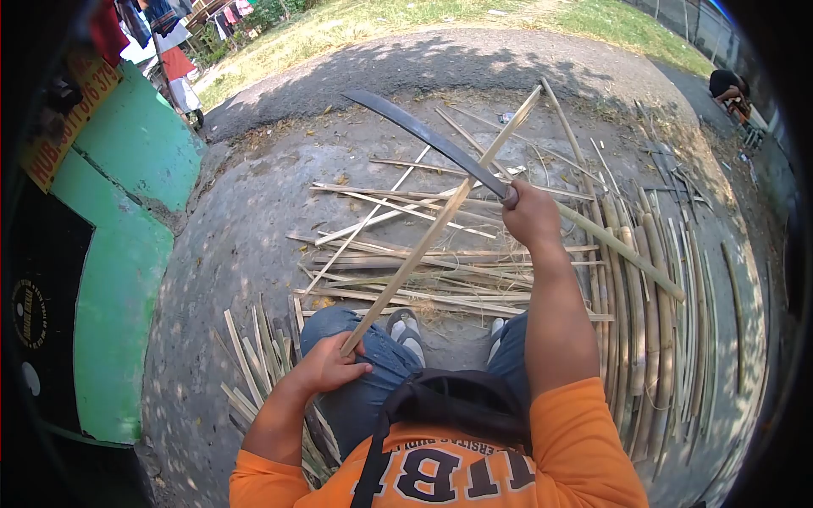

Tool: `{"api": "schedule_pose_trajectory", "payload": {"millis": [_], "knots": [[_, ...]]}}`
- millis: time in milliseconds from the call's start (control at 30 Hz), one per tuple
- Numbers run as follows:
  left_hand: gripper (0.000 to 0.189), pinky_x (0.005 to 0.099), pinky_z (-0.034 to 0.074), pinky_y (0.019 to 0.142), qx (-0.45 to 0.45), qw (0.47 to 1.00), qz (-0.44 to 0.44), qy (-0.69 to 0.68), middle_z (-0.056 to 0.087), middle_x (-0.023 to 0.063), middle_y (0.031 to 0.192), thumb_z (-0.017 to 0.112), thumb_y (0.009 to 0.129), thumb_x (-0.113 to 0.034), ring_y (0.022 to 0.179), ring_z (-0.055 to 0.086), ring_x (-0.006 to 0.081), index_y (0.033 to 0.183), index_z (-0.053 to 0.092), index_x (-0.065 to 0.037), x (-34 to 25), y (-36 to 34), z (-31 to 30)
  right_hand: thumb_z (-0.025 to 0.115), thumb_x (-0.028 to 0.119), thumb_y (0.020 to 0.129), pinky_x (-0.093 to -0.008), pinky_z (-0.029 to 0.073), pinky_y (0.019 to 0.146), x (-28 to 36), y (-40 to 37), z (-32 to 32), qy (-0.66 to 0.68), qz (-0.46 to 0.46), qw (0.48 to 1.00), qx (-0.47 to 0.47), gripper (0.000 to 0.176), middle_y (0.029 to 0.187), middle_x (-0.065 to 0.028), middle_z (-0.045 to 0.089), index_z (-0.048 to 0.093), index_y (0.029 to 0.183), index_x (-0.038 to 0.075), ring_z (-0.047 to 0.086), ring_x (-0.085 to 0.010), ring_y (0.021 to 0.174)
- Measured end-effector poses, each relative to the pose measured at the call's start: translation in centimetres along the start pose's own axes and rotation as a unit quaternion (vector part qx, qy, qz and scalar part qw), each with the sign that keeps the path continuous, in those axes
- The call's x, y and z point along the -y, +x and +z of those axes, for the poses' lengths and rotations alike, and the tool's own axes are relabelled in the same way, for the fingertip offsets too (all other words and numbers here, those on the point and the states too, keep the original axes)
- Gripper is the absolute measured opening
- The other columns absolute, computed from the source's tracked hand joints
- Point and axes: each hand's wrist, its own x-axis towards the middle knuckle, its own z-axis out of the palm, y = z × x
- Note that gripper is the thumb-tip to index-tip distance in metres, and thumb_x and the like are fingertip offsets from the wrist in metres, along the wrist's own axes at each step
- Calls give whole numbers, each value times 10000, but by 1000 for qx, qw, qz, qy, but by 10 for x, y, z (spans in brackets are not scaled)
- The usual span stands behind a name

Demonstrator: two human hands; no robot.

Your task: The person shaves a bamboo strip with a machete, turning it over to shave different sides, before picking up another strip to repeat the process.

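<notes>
My left hand [326, 366], beside my left knee, is closed around the lower end of a long split bamboo strip [412, 264]. The strip slants up and away to the right, its far end pale in the sun. My right hand [535, 216] grips the handle of a machete [423, 134], whose long dark blade points up to the left. In this view the blade crosses over the strip a little above its middle. Behind my right wrist lies a thicker bamboo piece [622, 252], slanting down to the right.
Split bamboo strips [423, 262] lie crosswise on the concrete [216, 254] before my feet. Bamboo poles [652, 313] are laid out along the right, and more strips [254, 356] are heaped at my left. A green wall [127, 237] stands left. Another person [728, 87] crouches far right.
</notes>
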Motion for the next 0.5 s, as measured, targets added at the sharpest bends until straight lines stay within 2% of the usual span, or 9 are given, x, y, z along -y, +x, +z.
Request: {"api": "schedule_pose_trajectory", "payload": {"millis": [167, 267, 367, 500], "knots": [[358, 242, 414, 627, 11, 1000, 1, -17, 546, -42, 806, 872, 786, -138, 715, 483, 53, 1000, 597, -58, -1, 0, -2, 605, 253, 945, -525, 537, 709, -6, 4, 2, -13, -8, 1000, -16, 159, 851, -165, 717, 699, 923, 127, 679, -419, 836], [350, 238, 406, 623, 23, 999, 1, -28, 543, -47, 795, 870, 784, -130, 710, 479, 50, 990, 596, -59, 2, 1, -4, 616, 201, 907, -546, 514, 727, -8, 5, 0, 1, 21, 999, -28, 124, 845, -206, 692, 670, 928, 90, 651, -460, 847], [344, 241, 402, 620, 29, 999, -3, -36, 542, -47, 792, 867, 787, -134, 707, 477, 52, 984, 596, -61, 0, -1, -4, 632, 214, 886, -541, 512, 738, -15, 9, -2, 13, 69, 997, -33, 148, 871, -218, 693, 677, 939, 83, 652, -459, 863], [337, 252, 402, 619, 31, 999, 23, -5, 538, -45, 788, 862, 796, -151, 705, 474, 56, 984, 596, -65, 3, -1, -5, 652, 224, 872, -530, 515, 747, -23, 15, -1, 61, 120, 985, -105, 183, 892, -216, 706, 691, 959, 68, 664, -446, 873]]}}
